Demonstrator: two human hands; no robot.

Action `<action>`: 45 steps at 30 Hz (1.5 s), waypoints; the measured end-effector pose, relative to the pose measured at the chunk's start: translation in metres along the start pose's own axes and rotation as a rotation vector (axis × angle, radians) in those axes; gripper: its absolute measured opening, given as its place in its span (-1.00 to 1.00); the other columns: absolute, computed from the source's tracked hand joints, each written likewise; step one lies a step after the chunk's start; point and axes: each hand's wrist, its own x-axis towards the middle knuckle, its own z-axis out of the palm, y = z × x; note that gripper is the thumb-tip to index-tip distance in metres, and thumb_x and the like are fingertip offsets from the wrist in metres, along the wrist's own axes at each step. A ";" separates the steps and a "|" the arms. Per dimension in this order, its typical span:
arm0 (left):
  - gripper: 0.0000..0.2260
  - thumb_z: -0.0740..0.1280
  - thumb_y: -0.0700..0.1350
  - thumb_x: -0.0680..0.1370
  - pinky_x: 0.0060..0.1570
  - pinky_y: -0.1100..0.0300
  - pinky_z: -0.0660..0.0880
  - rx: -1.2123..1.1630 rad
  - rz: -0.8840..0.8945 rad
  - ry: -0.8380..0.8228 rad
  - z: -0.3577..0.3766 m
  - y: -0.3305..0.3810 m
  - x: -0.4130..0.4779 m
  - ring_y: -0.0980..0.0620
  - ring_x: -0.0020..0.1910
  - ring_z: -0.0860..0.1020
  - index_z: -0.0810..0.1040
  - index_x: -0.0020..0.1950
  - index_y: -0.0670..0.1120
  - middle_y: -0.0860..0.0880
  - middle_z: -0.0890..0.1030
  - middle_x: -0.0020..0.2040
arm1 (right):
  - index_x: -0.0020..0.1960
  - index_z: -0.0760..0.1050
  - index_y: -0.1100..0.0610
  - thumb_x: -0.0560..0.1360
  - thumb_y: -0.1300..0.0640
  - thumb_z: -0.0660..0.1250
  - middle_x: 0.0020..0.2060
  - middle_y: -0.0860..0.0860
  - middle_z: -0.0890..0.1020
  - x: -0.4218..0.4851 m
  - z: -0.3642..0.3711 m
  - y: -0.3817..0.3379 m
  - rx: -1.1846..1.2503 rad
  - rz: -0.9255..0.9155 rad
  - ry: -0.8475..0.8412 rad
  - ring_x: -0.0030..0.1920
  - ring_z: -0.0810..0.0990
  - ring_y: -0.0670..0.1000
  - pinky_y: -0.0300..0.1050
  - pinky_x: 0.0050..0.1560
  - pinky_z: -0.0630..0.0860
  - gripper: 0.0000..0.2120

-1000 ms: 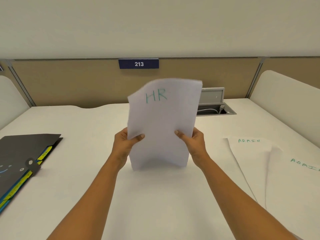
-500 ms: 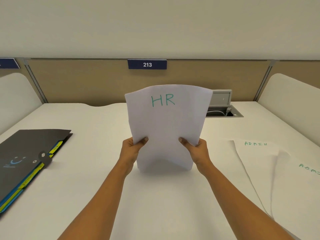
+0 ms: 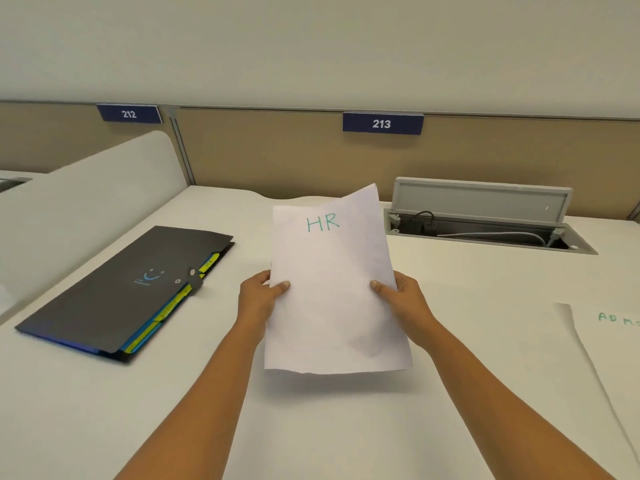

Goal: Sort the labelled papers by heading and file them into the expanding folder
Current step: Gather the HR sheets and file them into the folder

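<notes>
Both hands, left hand (image 3: 260,295) and right hand (image 3: 401,296), are gripping the HR paper (image 3: 332,285) above the desk (image 3: 311,427). Filing is pending: folder (image 3: 117,292) is lying closed; the ADMIN paper (image 3: 613,341) is waiting.

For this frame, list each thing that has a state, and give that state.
HR paper: held off the desk by both side edges, heading facing the camera.
Left hand: gripping the paper's left edge.
Right hand: gripping its right edge.
Expanding folder: flat on the desk, flap closed, yellow tabs showing.
ADMIN paper: flat on the desk.
Cable box lid: raised open.
</notes>
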 end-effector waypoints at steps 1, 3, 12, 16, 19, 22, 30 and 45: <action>-0.69 0.38 -0.31 0.47 -0.01 0.12 0.48 -0.010 -0.006 0.034 -0.009 -0.001 0.002 -0.10 -0.07 0.56 0.52 0.21 -0.20 -0.14 0.59 0.07 | 0.16 0.52 0.19 0.53 0.18 0.30 0.01 0.11 0.65 0.001 0.008 0.000 -0.005 0.003 -0.022 -0.02 0.63 0.16 0.00 0.01 0.56 -0.78; -0.67 0.37 -0.32 0.46 -0.01 0.13 0.47 -0.002 -0.014 0.101 -0.031 -0.003 0.005 -0.08 -0.07 0.55 0.51 0.22 -0.17 -0.12 0.57 0.04 | 0.13 0.52 0.16 0.54 0.19 0.28 -0.03 0.08 0.65 0.004 0.027 0.002 -0.015 0.008 -0.065 -0.06 0.63 0.12 -0.06 -0.05 0.56 -0.82; -0.80 0.35 -0.34 0.48 -0.20 0.25 0.56 0.116 -0.024 0.373 -0.118 -0.013 0.023 0.02 -0.30 0.60 0.59 0.08 -0.21 -0.16 0.62 -0.11 | 0.13 0.52 0.15 0.53 0.21 0.26 0.02 0.09 0.64 0.020 0.094 0.011 -0.059 0.048 -0.087 0.01 0.61 0.16 0.07 0.11 0.54 -0.81; -0.82 0.32 -0.32 0.49 -0.10 0.18 0.52 0.336 0.064 0.496 -0.148 -0.015 0.039 -0.03 -0.23 0.57 0.62 0.05 -0.23 -0.10 0.64 -0.22 | 0.15 0.52 0.17 0.53 0.21 0.25 0.03 0.11 0.63 0.028 0.114 0.016 -0.078 0.082 -0.056 0.04 0.61 0.19 0.11 0.12 0.54 -0.79; -0.79 0.30 -0.29 0.51 0.04 0.16 0.47 0.529 0.126 0.513 -0.159 -0.016 0.052 -0.06 -0.03 0.59 0.61 0.11 -0.21 -0.16 0.66 0.00 | 0.13 0.52 0.14 0.52 0.20 0.26 0.04 0.11 0.64 0.033 0.124 0.020 -0.061 0.104 -0.029 0.04 0.61 0.19 0.15 0.14 0.53 -0.80; -0.74 0.31 -0.27 0.52 0.17 0.08 0.44 0.685 0.150 0.475 -0.166 -0.020 0.069 -0.12 0.11 0.57 0.56 0.21 -0.20 -0.17 0.61 0.14 | 0.10 0.52 0.10 0.52 0.20 0.27 0.03 0.11 0.64 0.038 0.130 0.023 -0.048 0.116 -0.014 0.04 0.61 0.19 0.17 0.15 0.52 -0.83; -0.56 0.29 0.15 0.51 0.30 -0.07 0.33 1.300 0.024 0.236 -0.185 -0.034 0.104 -0.13 0.29 0.39 0.47 0.20 -0.15 -0.13 0.51 0.21 | 0.13 0.51 0.11 0.53 0.20 0.27 0.05 0.11 0.63 0.054 0.134 0.025 -0.013 0.117 0.026 0.04 0.61 0.19 0.18 0.16 0.52 -0.81; -0.64 0.00 -0.03 0.66 -0.27 0.22 0.38 1.373 0.282 0.281 -0.199 -0.008 0.106 0.02 -0.34 0.47 0.52 0.03 -0.19 -0.09 0.54 -0.25 | 0.22 0.45 0.28 0.54 0.28 0.26 0.11 0.20 0.60 0.053 0.138 0.014 0.155 0.208 -0.043 0.10 0.59 0.24 0.16 0.18 0.49 -0.74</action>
